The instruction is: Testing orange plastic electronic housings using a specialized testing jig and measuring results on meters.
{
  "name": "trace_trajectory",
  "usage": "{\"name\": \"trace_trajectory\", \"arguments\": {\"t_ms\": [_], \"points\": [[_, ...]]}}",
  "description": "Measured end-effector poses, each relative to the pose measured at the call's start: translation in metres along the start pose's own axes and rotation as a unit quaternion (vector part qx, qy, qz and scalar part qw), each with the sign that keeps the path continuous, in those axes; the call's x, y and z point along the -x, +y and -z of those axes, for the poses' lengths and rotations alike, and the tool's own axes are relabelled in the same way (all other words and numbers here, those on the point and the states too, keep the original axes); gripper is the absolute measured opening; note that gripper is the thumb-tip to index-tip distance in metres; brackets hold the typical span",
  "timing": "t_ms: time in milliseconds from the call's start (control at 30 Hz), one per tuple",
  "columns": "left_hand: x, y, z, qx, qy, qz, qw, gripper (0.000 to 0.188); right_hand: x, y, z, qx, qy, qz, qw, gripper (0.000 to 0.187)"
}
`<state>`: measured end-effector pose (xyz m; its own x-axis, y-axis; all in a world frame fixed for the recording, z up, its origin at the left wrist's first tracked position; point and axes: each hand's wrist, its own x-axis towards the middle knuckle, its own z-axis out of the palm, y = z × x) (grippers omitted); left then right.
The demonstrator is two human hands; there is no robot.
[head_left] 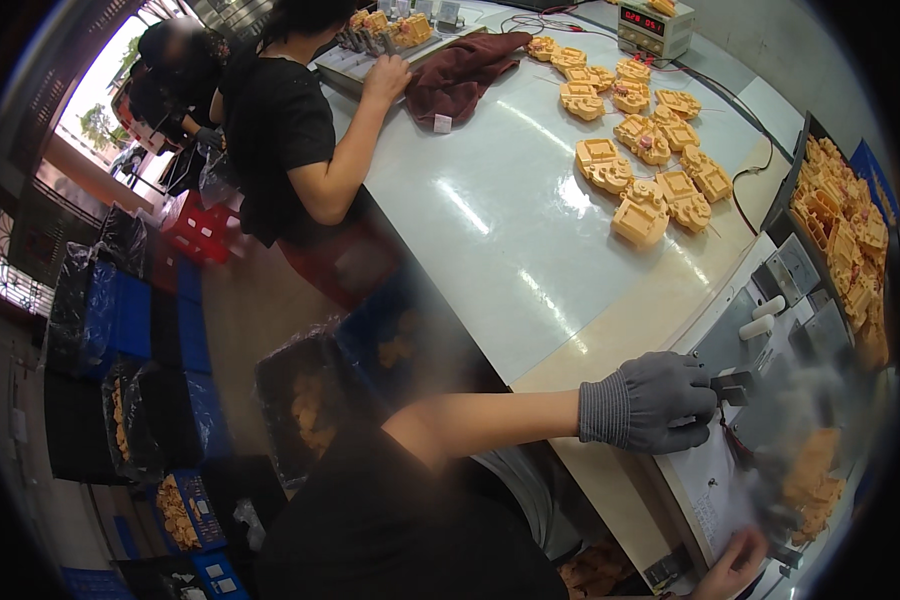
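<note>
My left hand (pixel 660 402), in a grey knitted glove, is closed with its fingertips on a small black block-shaped handle (pixel 732 388) of a bench fixture (pixel 720 480). Low at the bottom edge is my bare right hand (pixel 735 565), its fingers bent in beside the fixture's lower end. Whatever it may hold is hidden. An orange-yellow moulded plastic part (pixel 815 470) sits on the fixture's far side, blurred by a smudge. Two white cylindrical knobs (pixel 762 318) stick up past my left hand, next to metal plates (pixel 790 270).
Several orange-yellow housings (pixel 638 215) with thin wires lie across the white table (pixel 470 270). A black bin (pixel 805 150) of such parts stands far right. A power supply (pixel 655 28) and maroon cloth (pixel 465 75) lie farther back. A co-worker (pixel 280 130) sits at the upper left; crates (pixel 120 320) line the floor.
</note>
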<state>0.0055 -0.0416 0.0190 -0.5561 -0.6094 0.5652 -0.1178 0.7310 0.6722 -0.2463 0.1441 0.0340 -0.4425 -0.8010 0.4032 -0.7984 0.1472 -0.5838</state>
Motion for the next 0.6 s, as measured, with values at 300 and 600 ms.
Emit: {"name": "trace_trajectory", "arguments": {"t_ms": [300,600], "points": [[0.0,0.0,-0.001,-0.001,0.003,-0.005,1.0,0.017,0.0,-0.003,-0.002,0.018,0.015,0.013,1.0,0.013],[0.001,-0.001,-0.001,-0.012,-0.008,0.002,1.0,0.018,0.001,-0.003,-0.003,-0.009,0.017,0.0,1.0,0.011]]}}
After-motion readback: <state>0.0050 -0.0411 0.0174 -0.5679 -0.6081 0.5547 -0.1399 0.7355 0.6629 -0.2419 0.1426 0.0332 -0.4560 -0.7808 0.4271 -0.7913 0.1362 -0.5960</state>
